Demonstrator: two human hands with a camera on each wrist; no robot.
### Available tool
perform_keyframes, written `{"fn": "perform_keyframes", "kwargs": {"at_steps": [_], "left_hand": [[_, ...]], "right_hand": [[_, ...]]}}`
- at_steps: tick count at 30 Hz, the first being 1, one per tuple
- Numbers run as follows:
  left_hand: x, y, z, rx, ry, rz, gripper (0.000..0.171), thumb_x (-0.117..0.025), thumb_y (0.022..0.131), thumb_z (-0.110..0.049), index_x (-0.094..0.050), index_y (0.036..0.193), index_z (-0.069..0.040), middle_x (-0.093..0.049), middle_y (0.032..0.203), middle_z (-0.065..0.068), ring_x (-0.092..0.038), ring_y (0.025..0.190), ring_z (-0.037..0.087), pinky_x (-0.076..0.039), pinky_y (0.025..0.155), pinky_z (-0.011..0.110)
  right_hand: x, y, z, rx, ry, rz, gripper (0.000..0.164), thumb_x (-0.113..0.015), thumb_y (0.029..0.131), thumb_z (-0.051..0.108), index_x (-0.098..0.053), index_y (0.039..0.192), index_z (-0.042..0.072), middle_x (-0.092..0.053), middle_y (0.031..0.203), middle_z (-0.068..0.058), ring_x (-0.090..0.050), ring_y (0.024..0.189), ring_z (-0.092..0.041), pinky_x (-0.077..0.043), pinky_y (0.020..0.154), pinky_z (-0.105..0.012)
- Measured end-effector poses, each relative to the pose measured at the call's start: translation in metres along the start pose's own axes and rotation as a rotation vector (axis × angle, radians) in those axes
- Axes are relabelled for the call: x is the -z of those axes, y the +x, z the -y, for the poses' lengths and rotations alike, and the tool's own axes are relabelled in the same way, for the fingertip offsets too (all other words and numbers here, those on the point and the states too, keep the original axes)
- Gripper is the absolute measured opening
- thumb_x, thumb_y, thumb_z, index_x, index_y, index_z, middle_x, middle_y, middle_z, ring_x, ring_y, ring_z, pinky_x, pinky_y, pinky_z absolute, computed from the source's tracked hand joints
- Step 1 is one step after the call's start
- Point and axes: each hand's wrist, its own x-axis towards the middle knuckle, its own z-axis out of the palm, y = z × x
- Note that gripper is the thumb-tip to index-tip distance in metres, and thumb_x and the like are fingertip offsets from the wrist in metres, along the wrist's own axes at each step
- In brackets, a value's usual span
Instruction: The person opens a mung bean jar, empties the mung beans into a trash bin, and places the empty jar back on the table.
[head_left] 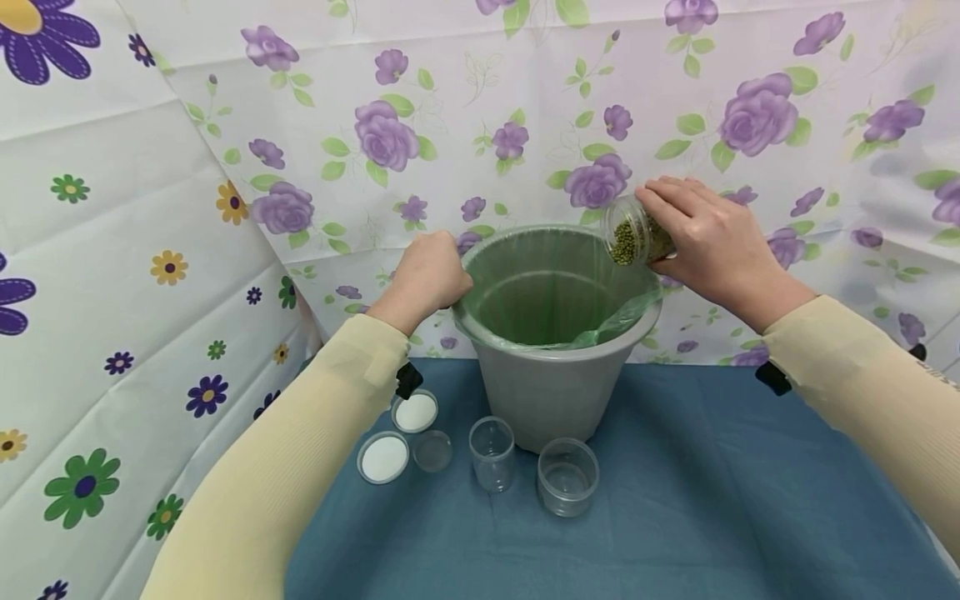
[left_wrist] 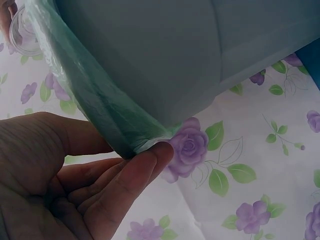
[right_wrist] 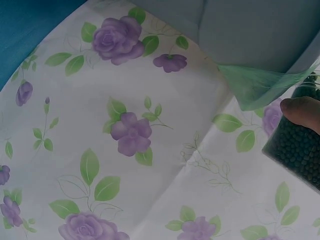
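Note:
In the head view a grey bucket [head_left: 551,392] lined with a thin green plastic bag [head_left: 611,323] stands in the middle. My left hand [head_left: 429,275] is at its left rim; in the left wrist view, thumb and fingers pinch the edge of the bag [left_wrist: 95,100] there. A clear jar [head_left: 636,208] is gripped in my right hand [head_left: 712,242], tipped sideways with its mouth over the bucket's right rim. Small green beans [head_left: 624,246] lie inside it near the mouth. The right wrist view catches the jar [right_wrist: 292,150] at its right edge, with the thumb across it.
In front of the bucket, a tall clear jar [head_left: 492,471] and a wider clear jar [head_left: 567,492] stand on the blue cloth [head_left: 675,517]. Left of them lie two white discs, a nearer one [head_left: 383,459] and a farther one [head_left: 416,412], and a clear lid [head_left: 432,452]. Flowered sheeting [head_left: 480,100] hangs behind.

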Motion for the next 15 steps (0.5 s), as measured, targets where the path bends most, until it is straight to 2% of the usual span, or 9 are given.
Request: {"fn": "perform_keyframes", "kwargs": {"at_steps": [15], "left_hand": [[-0.001, 0.0003, -0.0008, 0.011, -0.01, 0.004, 0.026, -0.051, 0.076, -0.004, -0.036, 0.058, -0.016, -0.025, 0.051, -0.003, -0.029, 0.043, 0.013, -0.03, 0.039, 0.024]], "right_hand": [[-0.0028, -0.0021, 0.0008, 0.009, 0.016, 0.004, 0.096, -0.09, 0.053, 0.007, -0.045, 0.138, 0.007, -0.051, 0.134, -0.018, -0.049, 0.124, -0.036, -0.033, 0.11, -0.046]]}}
